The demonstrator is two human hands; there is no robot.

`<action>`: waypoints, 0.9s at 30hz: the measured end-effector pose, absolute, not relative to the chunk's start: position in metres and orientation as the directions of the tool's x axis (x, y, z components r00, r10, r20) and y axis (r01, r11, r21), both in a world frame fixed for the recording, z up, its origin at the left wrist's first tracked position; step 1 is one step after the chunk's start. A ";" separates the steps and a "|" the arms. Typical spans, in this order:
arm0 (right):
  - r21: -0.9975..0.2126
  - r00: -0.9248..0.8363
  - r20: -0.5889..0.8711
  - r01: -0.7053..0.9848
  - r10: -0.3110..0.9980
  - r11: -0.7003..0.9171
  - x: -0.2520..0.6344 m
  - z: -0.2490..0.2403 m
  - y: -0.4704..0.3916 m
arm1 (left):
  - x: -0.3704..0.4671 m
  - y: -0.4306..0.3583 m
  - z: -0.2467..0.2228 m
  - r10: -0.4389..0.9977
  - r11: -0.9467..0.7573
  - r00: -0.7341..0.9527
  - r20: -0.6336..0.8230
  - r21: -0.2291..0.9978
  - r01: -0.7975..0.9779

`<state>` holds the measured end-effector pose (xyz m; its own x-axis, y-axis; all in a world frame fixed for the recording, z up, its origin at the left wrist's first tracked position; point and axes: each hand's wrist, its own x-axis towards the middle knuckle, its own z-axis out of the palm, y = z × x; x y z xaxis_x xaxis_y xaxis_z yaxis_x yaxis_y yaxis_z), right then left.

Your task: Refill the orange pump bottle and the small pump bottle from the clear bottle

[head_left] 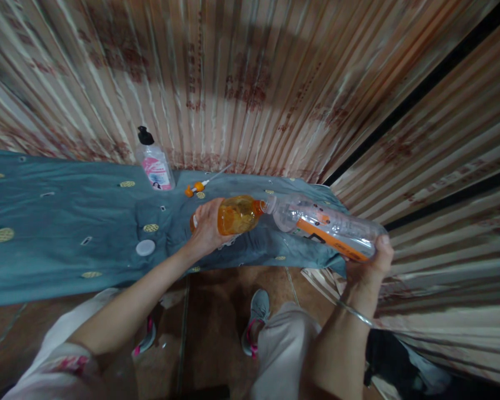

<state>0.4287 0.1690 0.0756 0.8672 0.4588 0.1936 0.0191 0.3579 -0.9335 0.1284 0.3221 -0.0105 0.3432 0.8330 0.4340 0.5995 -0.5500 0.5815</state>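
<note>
- Head view, looking down: a person's two bare hands, each closed round a bottle, above a narrow bench (pixel 66 233) draped in blue-green patterned cloth. Clock directions are taken from the hand named.
- The left hand (pixel 208 225) grips the rear of a rounded, see-through amber bottle (pixel 239 215); its long axis lies nearly level, the narrow neck pointing to 3 o'clock.
- The right hand (pixel 370 253) grips the base end of a clear plastic bottle with an orange label (pixel 333 226); its long axis runs towards 9 to 10 o'clock, its open mouth facing left.
- The key relation: the two bottle necks meet end to end, almost in one line, nearer the left hand; whether the rims touch cannot be told.
- From the left hand, an orange pump head with a thin pale tube (pixel 196 188) lies at 11 o'clock, a clear pump bottle with a black top and pink-and-white label (pixel 156 169) at 10 to 11, and a round white cap (pixel 145 248) between 8 and 9.
</note>
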 end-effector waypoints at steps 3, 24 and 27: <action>-0.936 0.871 0.187 0.018 0.454 0.352 0.429 0.075 0.169 | 0.129 0.321 -0.007 0.837 -0.546 0.345 0.425 0.592 0.593; -0.940 0.879 0.185 0.028 0.439 0.340 0.430 0.074 0.169 | 0.129 0.321 -0.008 0.844 -0.535 0.331 0.423 0.607 0.588; -0.939 0.871 0.194 0.032 0.451 0.343 0.430 0.075 0.169 | 0.129 0.321 -0.008 0.843 -0.536 0.332 0.424 0.606 0.588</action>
<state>0.4304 0.1692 0.0751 0.8712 0.4509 0.1944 0.0321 0.3428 -0.9389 0.1290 0.3212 -0.0085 0.3322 0.8428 0.4235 0.5878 -0.5361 0.6059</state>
